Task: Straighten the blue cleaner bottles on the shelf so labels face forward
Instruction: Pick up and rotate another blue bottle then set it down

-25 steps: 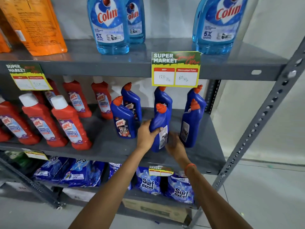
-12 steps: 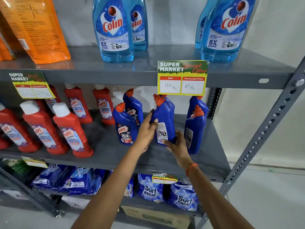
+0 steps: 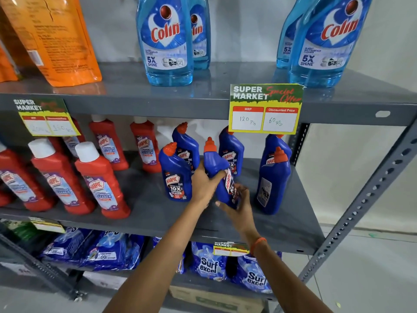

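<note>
**Blue, Red and Orange on a Grey Shelf**

The dark blue plastic bottle held in the middle (image 3: 216, 170) has an orange-red cap and a label with red, white and black. The dark blue bottle on the left (image 3: 174, 175) has the same cap and label colours. The dark blue bottle on the right (image 3: 274, 184) shows a grey and white label. The red plastic bottles on the far left (image 3: 99, 181) have white caps and purple labels. The light blue see-through bottles up top (image 3: 168, 39) have red letters. The big pouch (image 3: 52, 37) is orange. The metal shelf (image 3: 144, 206) is grey. The paper price tag (image 3: 265, 108) is yellow, green, red and white. The wrist band (image 3: 258, 243) is orange.
</note>
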